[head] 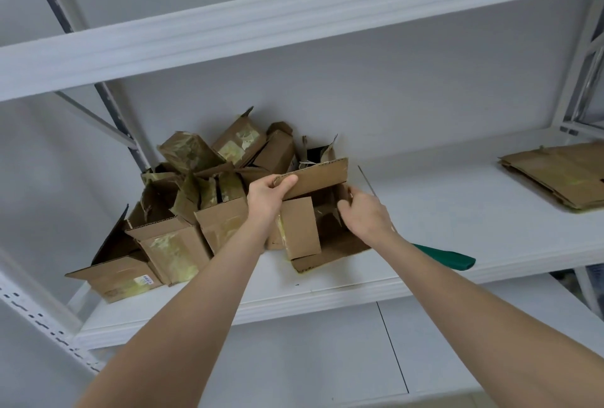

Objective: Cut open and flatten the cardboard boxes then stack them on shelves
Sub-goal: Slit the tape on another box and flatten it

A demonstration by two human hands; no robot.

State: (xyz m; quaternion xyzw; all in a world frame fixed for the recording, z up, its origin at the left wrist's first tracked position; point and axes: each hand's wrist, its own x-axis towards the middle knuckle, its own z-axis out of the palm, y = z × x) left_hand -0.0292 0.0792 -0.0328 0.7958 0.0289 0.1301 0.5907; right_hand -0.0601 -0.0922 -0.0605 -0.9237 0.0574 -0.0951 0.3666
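Left hand (268, 195) pinches the open box (302, 228) by its rear flap; right hand (366, 213) curls its fingers over the right wall. Cutting step likely: next, fetch the knife (451, 259) near the shelf (457, 198) front edge.

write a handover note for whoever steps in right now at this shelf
Left hand grips the open box by its back flap; right hand holds its right wall.
Knife lies on the shelf under the right arm.
Done: flattened cardboard stacked at the right.
To do: this box, plus the pile of boxes at the left.
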